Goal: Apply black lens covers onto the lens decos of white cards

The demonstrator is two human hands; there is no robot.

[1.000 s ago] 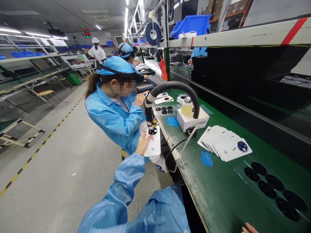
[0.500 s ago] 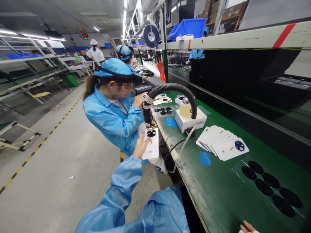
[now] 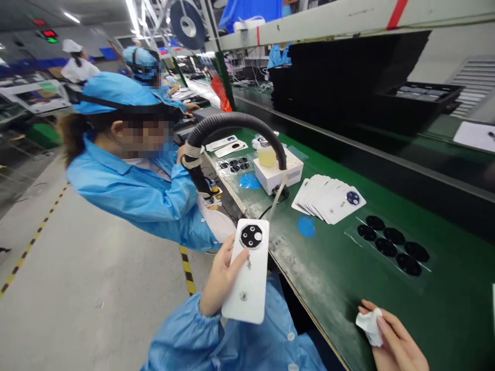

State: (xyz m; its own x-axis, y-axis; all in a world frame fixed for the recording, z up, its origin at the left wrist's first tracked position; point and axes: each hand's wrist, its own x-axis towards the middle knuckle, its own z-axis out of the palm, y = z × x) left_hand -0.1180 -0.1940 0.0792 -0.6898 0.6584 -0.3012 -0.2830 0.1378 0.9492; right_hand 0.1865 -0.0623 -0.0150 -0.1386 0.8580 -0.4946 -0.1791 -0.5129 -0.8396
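My left hand (image 3: 222, 275) grips a white phone back cover (image 3: 253, 288) by its left edge, thumb across the front. The cover is held nearly upright above my lap, and a round black camera plate (image 3: 251, 236) sits near its top. Over the green bench at the lower right, my right hand (image 3: 398, 340) pinches a crumpled white cloth (image 3: 370, 325). Beyond that hand lies a clear sheet with several black round pieces (image 3: 385, 247). A fanned pile of white back covers (image 3: 325, 198) rests farther along the bench.
A ribbed black hose (image 3: 235, 121) arches from a white box (image 3: 280, 170) carrying a yellowish bottle (image 3: 266, 154). Blue film pieces (image 3: 306, 225) lie on the green bench (image 3: 328, 288). A co-worker in a blue coat (image 3: 127, 180) sits close on the left. Black trays (image 3: 348, 77) are stacked behind.
My left hand has drawn the back cover away from the hose end and nearer to me. My right hand has come further into view, showing the white cloth. The view has shifted to the right.
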